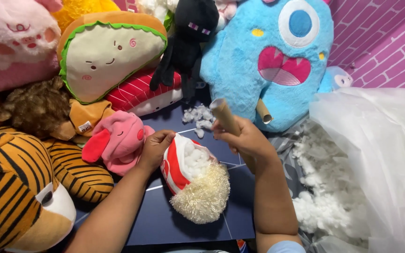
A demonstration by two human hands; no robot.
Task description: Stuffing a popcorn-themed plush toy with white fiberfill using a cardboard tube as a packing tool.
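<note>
A red-and-white plush toy (176,171) with a shaggy cream end (202,199) lies on the dark blue mat (165,225) in the centre. Its open top shows white stuffing (195,159). My left hand (154,149) grips the toy's open edge on the left. My right hand (245,139) is closed around a brown cardboard tube (224,116), which points up and left just above the opening.
Plush toys crowd the left and back: a tiger (19,187), a pink toy (118,140), a sandwich-shaped cushion (111,56), a black figure (188,37), a blue one-eyed monster (268,61). A clear plastic bag (380,154) of white stuffing (324,187) lies on the right.
</note>
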